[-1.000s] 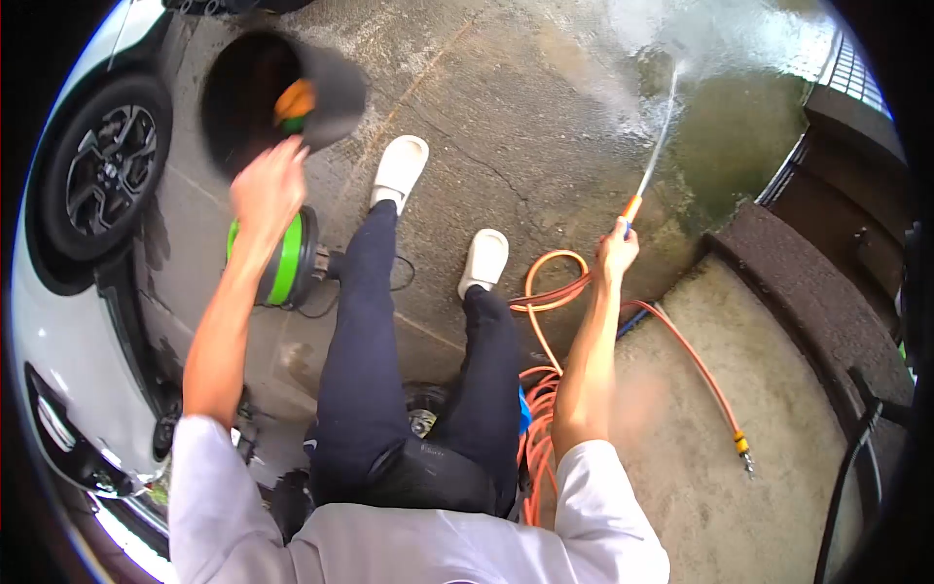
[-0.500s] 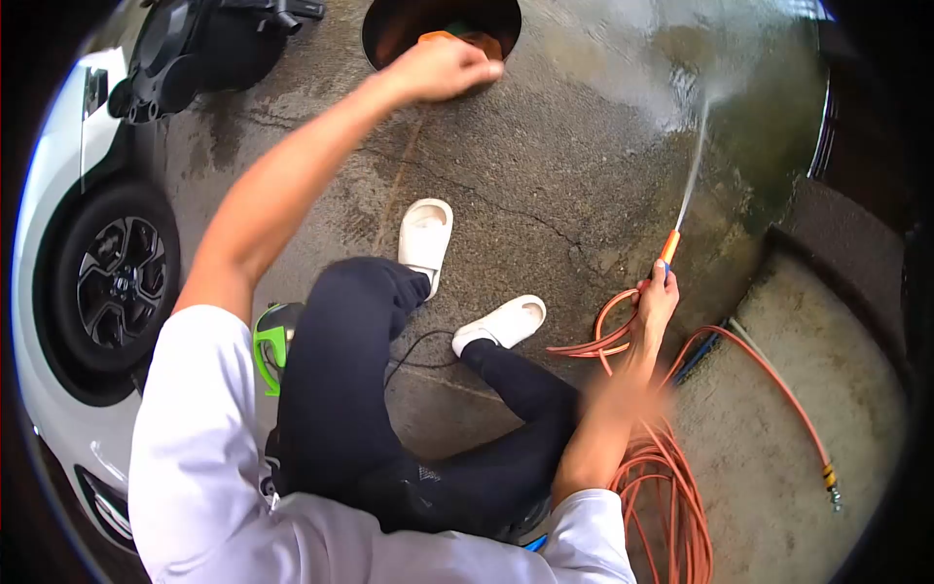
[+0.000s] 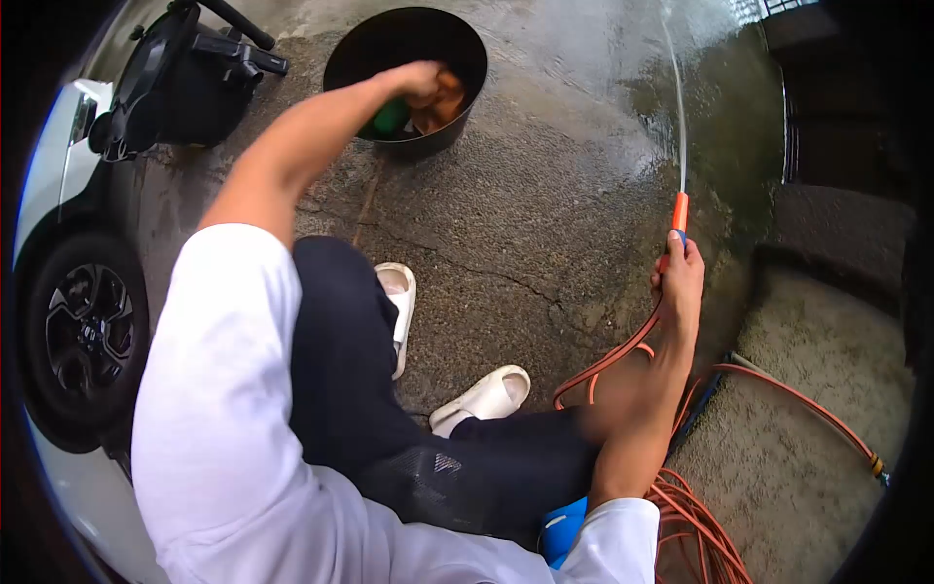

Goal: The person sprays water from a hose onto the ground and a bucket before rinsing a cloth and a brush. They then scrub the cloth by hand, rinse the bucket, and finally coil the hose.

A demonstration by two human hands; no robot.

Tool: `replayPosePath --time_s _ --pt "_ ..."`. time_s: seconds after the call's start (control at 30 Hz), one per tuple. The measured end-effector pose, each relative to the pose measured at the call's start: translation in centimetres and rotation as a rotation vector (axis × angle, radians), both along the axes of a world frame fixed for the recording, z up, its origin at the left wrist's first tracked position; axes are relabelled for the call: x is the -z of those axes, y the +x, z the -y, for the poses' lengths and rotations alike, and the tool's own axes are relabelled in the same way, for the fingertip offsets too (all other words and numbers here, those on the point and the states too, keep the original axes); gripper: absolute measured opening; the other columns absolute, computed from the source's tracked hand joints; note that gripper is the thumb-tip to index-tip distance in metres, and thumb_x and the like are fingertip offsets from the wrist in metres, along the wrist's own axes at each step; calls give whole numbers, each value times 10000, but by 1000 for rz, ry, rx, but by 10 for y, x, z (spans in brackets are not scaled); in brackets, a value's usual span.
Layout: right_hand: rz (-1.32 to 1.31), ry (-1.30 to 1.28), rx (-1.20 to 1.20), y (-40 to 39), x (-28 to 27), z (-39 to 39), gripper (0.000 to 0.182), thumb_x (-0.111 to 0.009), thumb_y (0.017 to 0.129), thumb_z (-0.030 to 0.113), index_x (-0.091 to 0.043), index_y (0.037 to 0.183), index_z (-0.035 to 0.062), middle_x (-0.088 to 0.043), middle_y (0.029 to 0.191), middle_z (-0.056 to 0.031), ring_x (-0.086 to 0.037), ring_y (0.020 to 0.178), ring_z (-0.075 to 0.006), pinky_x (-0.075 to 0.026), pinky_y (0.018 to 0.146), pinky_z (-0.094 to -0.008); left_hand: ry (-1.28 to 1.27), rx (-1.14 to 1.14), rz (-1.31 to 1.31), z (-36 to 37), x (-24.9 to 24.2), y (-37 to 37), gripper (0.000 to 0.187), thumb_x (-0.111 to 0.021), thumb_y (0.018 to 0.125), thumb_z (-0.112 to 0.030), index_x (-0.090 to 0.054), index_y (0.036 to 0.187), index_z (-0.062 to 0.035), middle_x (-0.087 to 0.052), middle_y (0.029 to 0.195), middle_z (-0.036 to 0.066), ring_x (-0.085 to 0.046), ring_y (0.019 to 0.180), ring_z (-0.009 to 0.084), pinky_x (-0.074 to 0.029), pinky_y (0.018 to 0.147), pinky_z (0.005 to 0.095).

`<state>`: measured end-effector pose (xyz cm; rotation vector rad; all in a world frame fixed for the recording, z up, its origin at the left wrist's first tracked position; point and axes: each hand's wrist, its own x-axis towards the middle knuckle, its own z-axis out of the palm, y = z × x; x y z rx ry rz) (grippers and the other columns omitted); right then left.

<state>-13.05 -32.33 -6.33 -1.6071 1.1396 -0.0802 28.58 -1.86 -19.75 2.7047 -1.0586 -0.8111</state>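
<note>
The fingers of the right hand (image 3: 681, 277) were wrapped around the orange hose (image 3: 623, 352), its jet arcing away unwatched, while the left hand (image 3: 420, 80) gripped an orange sponge (image 3: 449, 95) inside the black bucket (image 3: 362, 49), so spray might have strayed

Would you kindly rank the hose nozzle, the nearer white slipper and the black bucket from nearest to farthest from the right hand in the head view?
1. Hose nozzle: in the right hand itself, sticking out above it.
2. White slipper: lower left of the hand, on the concrete.
3. Black bucket: far upper left, where the left hand reaches in.
</note>
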Motion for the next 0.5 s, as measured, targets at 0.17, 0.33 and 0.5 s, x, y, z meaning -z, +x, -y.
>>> replayPosePath --time_s 0.17,0.33,0.5 --pt "52 188 50 -1 3 20 255 -523 1017 371 -471 927 139 -540 669 7 -505 470 -84 -387 376 -234 -475 -208 -373 9 -181 -3 350 -662 896 -323 -669 1137 -68 -728 1007 173 -652 816 232 -515 704 363" --pt "25 118 -64 -5 -10 15 273 -532 1003 362 -498 933 100 -500 635 17 -487 445 -82 -370 358 -248 -1117 53 -57 107 -209 -36 143 -560 932 -70 -662 1030 -50 -644 751 2 -517 551 80 -404 487 254" --pt "27 60 -196 -19 -20 -23 325 -534 1006 374 -548 971 51 -532 630 3 -516 448 -91 -397 379 -266 -923 8 -98 247 -121 -77 230 -572 897 -234 -703 1005 -79 -690 850 124 -668 771 211 -515 655 360"
